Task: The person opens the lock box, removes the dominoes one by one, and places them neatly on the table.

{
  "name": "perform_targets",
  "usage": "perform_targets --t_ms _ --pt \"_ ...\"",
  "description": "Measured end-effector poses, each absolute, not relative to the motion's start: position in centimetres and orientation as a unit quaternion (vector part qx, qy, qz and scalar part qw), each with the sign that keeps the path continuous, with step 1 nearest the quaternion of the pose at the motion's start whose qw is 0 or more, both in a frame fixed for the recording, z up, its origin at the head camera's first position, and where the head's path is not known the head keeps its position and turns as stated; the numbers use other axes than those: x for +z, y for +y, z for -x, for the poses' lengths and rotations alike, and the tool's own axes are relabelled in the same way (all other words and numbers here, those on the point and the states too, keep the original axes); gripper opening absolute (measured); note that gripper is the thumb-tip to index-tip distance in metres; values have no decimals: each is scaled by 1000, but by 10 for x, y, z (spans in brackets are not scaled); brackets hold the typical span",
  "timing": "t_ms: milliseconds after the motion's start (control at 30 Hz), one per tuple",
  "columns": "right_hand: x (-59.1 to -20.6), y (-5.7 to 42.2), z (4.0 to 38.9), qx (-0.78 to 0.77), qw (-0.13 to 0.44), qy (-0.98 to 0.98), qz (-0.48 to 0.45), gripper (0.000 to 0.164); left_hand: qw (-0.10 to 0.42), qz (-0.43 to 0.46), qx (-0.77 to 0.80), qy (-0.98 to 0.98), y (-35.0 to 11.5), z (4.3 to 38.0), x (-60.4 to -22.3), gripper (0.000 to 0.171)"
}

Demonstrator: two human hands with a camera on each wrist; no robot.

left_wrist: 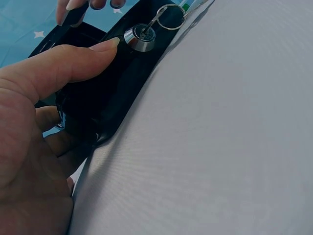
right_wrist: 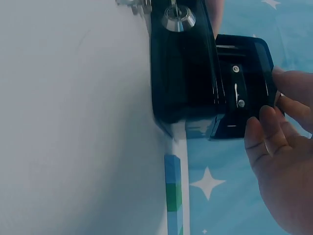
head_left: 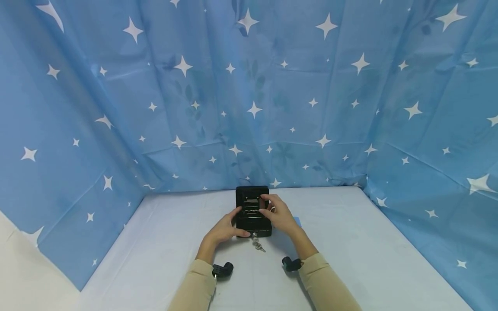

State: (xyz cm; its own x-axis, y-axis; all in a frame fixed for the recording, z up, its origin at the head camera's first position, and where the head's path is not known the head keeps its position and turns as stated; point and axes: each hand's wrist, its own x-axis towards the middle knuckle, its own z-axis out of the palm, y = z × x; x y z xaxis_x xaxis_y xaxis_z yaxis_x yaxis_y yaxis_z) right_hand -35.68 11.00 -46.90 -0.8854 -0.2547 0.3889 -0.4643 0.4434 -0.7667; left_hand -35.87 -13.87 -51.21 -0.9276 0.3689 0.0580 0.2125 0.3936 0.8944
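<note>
A black cash box (head_left: pixel 254 223) stands at the table's far middle with its lid (head_left: pixel 249 191) raised. My left hand (head_left: pixel 222 228) grips the left side of the box, its thumb across the front beside the round silver lock (left_wrist: pixel 140 38) and its fingers round the side, partly hidden. A key sits in that lock, and more keys (head_left: pixel 258 246) hang from its ring (left_wrist: pixel 171 27). At the lid's right edge, my right hand (head_left: pixel 281 216) pinches the lid between thumb and fingers. In the right wrist view, two small screws (right_wrist: pixel 235 69) show on the lid's inner face.
A blue and green block-like strip (right_wrist: pixel 173 193) lies on the table to the right of the box. Behind the white table (head_left: pixel 175 220) hangs a blue curtain (head_left: pixel 218 125) with white stars, close to the box's back.
</note>
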Motion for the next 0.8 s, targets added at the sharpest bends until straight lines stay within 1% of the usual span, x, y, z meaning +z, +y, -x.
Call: perform_targets --t_ms 567,800 --pt "-463 132 360 458 95 -862 -194 48 68 -168 525 831 -138 359 -514 110" --pt "-461 140 361 454 101 -865 -188 47 70 -171 515 837 -138 359 -514 111"
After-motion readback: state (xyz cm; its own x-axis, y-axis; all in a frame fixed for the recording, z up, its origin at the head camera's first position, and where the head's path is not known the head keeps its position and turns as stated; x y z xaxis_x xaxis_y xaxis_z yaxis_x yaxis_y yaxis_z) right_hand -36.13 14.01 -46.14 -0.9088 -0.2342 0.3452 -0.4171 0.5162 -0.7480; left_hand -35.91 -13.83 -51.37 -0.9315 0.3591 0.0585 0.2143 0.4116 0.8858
